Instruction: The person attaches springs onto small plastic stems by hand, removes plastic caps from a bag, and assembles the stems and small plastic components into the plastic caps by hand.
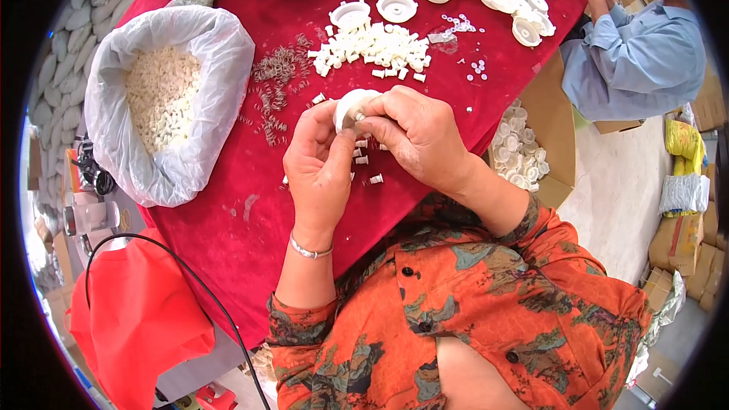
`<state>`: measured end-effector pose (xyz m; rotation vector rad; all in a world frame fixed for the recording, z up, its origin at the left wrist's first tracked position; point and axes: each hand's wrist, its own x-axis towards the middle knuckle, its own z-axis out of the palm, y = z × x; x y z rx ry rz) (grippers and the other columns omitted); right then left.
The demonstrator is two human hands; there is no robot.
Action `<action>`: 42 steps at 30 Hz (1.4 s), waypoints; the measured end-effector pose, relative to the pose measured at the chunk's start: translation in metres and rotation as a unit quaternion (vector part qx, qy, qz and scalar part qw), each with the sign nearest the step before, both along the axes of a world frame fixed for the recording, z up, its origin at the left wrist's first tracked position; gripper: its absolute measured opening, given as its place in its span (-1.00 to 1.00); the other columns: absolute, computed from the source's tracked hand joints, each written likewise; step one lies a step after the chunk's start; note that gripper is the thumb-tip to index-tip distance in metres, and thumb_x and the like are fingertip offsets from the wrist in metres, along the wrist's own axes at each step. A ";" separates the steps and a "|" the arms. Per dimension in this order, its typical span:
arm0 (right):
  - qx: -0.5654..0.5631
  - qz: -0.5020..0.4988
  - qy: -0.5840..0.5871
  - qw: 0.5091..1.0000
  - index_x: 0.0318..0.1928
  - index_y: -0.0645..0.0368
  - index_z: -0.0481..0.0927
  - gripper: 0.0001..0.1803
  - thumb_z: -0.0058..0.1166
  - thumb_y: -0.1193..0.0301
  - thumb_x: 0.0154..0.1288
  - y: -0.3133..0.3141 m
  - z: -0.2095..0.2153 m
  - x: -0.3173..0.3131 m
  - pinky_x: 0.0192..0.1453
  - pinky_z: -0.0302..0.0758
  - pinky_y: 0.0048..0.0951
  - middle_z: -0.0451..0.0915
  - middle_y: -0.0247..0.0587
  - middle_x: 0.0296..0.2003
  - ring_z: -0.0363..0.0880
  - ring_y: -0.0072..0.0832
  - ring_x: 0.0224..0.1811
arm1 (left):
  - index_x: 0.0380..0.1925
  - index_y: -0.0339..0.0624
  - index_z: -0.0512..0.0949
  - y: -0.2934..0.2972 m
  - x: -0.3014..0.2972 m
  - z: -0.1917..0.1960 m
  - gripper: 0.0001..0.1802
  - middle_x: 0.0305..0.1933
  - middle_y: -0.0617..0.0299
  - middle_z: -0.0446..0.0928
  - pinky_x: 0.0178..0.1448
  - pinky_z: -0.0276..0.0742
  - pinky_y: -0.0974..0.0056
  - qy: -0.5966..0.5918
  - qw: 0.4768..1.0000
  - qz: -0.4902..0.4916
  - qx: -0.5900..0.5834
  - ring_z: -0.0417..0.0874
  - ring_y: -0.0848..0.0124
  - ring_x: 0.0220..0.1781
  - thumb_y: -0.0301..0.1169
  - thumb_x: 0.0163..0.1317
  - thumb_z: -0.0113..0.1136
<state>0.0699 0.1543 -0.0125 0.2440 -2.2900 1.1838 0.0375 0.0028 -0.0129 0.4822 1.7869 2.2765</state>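
My left hand (322, 171) is closed around a round white plastic cap (347, 109), tilted up on its edge. With thumb and forefinger my right hand (425, 137) pinches a small white plug (360, 115) at the cap's middle; how far it sits in the cap is hidden by the fingers. Several loose white plugs with thin metal springs (375, 180) lie on the cloth just under my hands. Beyond them is a heap of small white plugs (372, 47), with loose metal springs (281, 68) to its left.
A red cloth (228, 247) covers the table. White caps (396, 7) cluster at the far side, beside tiny white rings (477, 70). At left stands a plastic-lined bag (231, 38) of small pieces. A cardboard box (557, 133) holds more caps; a person in blue (638, 61) sits far right.
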 end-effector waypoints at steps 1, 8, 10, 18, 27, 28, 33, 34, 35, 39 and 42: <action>-0.013 0.000 0.000 1.000 -0.28 0.15 0.58 -0.88 0.21 0.43 0.20 0.000 -0.001 0.000 -0.44 0.49 -0.24 0.54 -0.13 -0.47 0.56 -0.16 -0.46 | 0.04 -0.34 0.44 0.000 0.000 0.001 -0.73 -0.08 0.20 0.59 -0.02 0.53 0.46 0.000 1.000 -0.001 0.000 0.60 0.54 -0.07 -0.65 0.34 0.03; -0.031 -0.012 0.000 0.999 -0.31 0.14 0.60 -0.91 0.22 0.42 0.19 -0.001 -0.004 0.000 -0.42 0.50 -0.30 0.54 -0.16 -0.49 0.57 -0.24 -0.44 | 0.04 -0.33 0.43 0.001 0.002 0.001 -0.74 -0.09 0.24 0.58 -0.04 0.52 0.49 0.050 0.998 -0.011 -0.027 0.58 0.58 -0.08 -0.64 0.36 0.02; -0.022 -0.015 0.020 0.999 -0.31 0.13 0.60 -0.91 0.22 0.42 0.19 0.001 -0.005 0.001 -0.43 0.50 -0.30 0.53 -0.17 -0.49 0.56 -0.25 -0.45 | 0.04 -0.33 0.42 0.001 0.003 0.002 -0.74 -0.09 0.24 0.58 -0.03 0.52 0.48 0.055 0.998 -0.015 -0.030 0.58 0.58 -0.08 -0.64 0.36 0.02; -0.001 -0.023 0.067 0.998 -0.27 0.12 0.57 -0.82 0.29 0.48 0.12 0.002 -0.005 0.008 -0.45 0.51 -0.34 0.50 -0.19 -0.46 0.57 -0.29 -0.47 | 0.06 -0.34 0.41 0.002 0.005 0.003 -0.73 -0.09 0.21 0.58 0.00 0.52 0.45 0.062 0.997 -0.029 -0.023 0.58 0.55 -0.07 -0.66 0.37 -0.01; -0.080 -0.042 -0.036 0.995 -0.11 0.20 0.51 -0.68 0.30 0.47 0.14 0.001 0.008 0.014 -0.41 0.55 -0.37 0.59 -0.10 -0.39 0.63 -0.29 -0.44 | 0.03 -0.34 0.44 -0.003 0.004 0.003 -0.74 -0.13 0.24 0.57 -0.03 0.51 0.46 0.103 0.993 -0.030 -0.052 0.57 0.56 -0.12 -0.68 0.37 -0.04; -0.054 -0.031 0.002 0.998 -0.10 0.21 0.52 -0.67 0.31 0.45 0.14 0.003 0.003 0.012 -0.39 0.55 -0.37 0.60 -0.10 -0.39 0.63 -0.28 -0.43 | 0.03 -0.34 0.44 -0.003 0.004 0.004 -0.74 -0.13 0.24 0.57 -0.03 0.51 0.46 0.103 0.993 -0.030 -0.052 0.57 0.56 -0.12 -0.68 0.37 -0.04; -0.024 0.011 -0.015 1.000 -0.09 0.23 0.53 -0.63 0.33 0.37 0.14 0.010 0.007 0.017 -0.35 0.55 -0.37 0.62 -0.10 -0.37 0.63 -0.27 -0.40 | 0.01 -0.33 0.45 -0.005 0.004 0.009 -0.76 -0.15 0.27 0.56 -0.08 0.48 0.49 0.060 0.994 -0.079 -0.039 0.55 0.60 -0.15 -0.67 0.37 -0.04; -0.027 0.015 -0.011 0.999 -0.08 0.23 0.54 -0.63 0.33 0.36 0.14 0.012 0.007 0.018 -0.35 0.55 -0.37 0.62 -0.10 -0.37 0.63 -0.26 -0.40 | 0.01 -0.33 0.45 -0.005 0.005 0.010 -0.76 -0.15 0.27 0.56 -0.08 0.48 0.49 0.060 0.994 -0.079 -0.039 0.55 0.60 -0.15 -0.67 0.37 -0.04; -0.029 0.019 -0.006 0.999 -0.08 0.22 0.55 -0.63 0.33 0.35 0.14 0.013 0.007 0.019 -0.35 0.55 -0.37 0.62 -0.10 -0.36 0.63 -0.25 -0.41 | 0.00 -0.33 0.45 -0.005 0.005 0.011 -0.77 -0.16 0.28 0.55 -0.08 0.47 0.49 0.057 0.994 -0.085 -0.041 0.55 0.60 -0.15 -0.67 0.37 -0.04; -0.031 0.010 -0.006 0.999 -0.11 0.22 0.57 -0.66 0.34 0.36 0.14 0.014 0.005 0.021 -0.38 0.53 -0.42 0.61 -0.15 -0.38 0.61 -0.36 -0.45 | -0.03 -0.34 0.46 -0.003 0.006 0.011 -0.79 -0.18 0.29 0.55 -0.08 0.46 0.50 0.066 0.992 -0.090 -0.050 0.54 0.62 -0.17 -0.66 0.37 -0.04; -0.178 0.059 -0.118 0.975 -0.14 0.21 0.58 -0.70 0.34 0.39 0.14 0.015 0.003 0.022 -0.41 0.48 -0.49 0.59 -0.22 -0.44 0.55 -0.50 -0.49 | -0.04 -0.35 0.46 0.000 0.011 0.013 -0.79 -0.19 0.30 0.55 -0.09 0.46 0.50 0.045 0.995 -0.086 -0.030 0.54 0.61 -0.18 -0.67 0.36 -0.04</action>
